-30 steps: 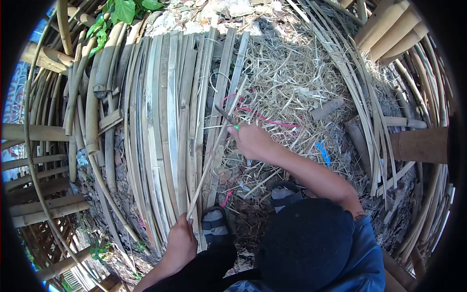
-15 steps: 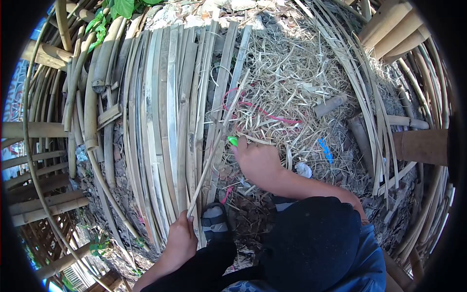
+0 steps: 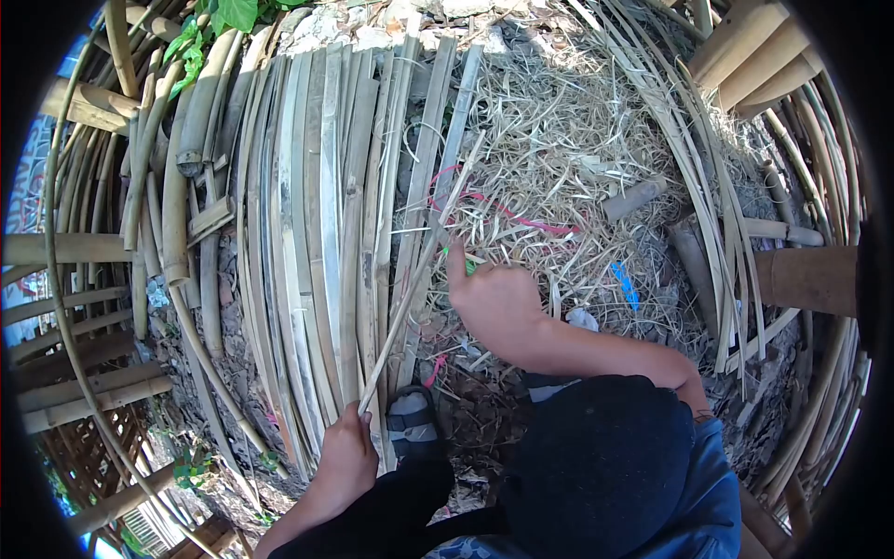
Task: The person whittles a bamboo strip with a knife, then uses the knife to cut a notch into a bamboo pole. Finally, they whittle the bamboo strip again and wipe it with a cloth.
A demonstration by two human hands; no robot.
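While the left hand (image 3: 349,455) is closing its grip on the lower end of a long, thin, pale tan bamboo strip (image 3: 399,321) at the lower centre of the frame, that strip is slanting up and rightward through the middle. Near the centre, the right hand (image 3: 501,306) is curling its grip around a bright green handle (image 3: 472,265), mostly hidden, and is pointing its forefinger upward beside the strip; whether they are touching, one cannot tell. Flat grey-tan bamboo slats (image 3: 331,205) are lying side by side left of centre, and curly straw-coloured shavings (image 3: 549,121) are covering the ground at upper right of centre.
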